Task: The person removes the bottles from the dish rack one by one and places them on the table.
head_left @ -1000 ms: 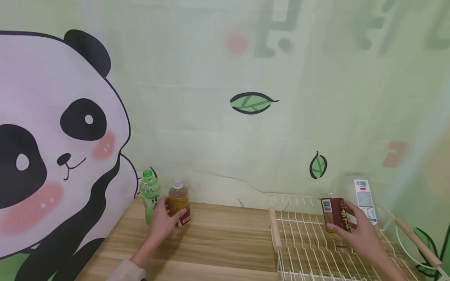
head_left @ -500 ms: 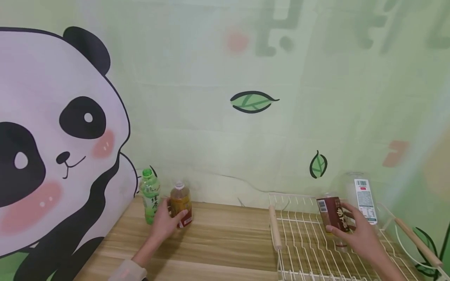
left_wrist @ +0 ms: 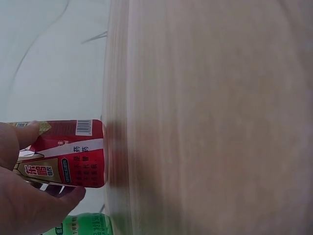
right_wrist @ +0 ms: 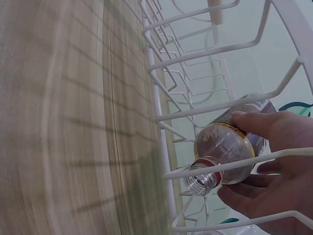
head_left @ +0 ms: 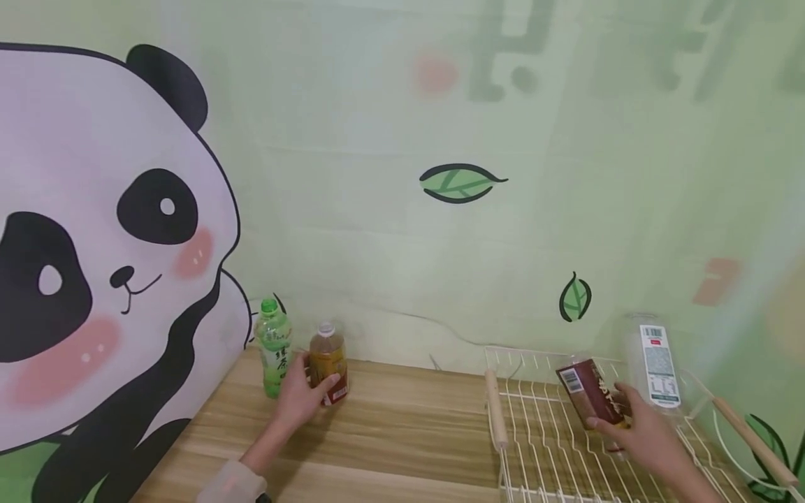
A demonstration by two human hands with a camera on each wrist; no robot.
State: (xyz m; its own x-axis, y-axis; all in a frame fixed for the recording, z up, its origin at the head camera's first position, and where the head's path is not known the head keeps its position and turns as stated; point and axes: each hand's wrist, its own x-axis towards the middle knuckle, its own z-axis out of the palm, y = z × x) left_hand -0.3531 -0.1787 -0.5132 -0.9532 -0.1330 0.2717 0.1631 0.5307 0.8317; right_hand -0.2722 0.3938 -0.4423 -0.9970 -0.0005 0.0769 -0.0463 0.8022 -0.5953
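My left hand grips a bottle of amber drink with a red and gold label and a white cap, upright on the table. In the left wrist view its red label shows between thumb and fingers. A green tea bottle stands just left of it. My right hand holds a clear plastic bottle with a dark brown label, upside down and tilted, in the white wire rack. In the right wrist view the uncapped bottle mouth points down among the wires.
Another clear bottle with a white label leans upside down at the rack's back right. The rack has wooden handles on both sides. Behind the wooden table hangs a pale green backdrop with a panda print.
The brown-labelled bottle has tilted further, its upper end going left as my right hand shifts slightly. My left hand keeps its grip on the amber bottle. The head view has shifted slightly.
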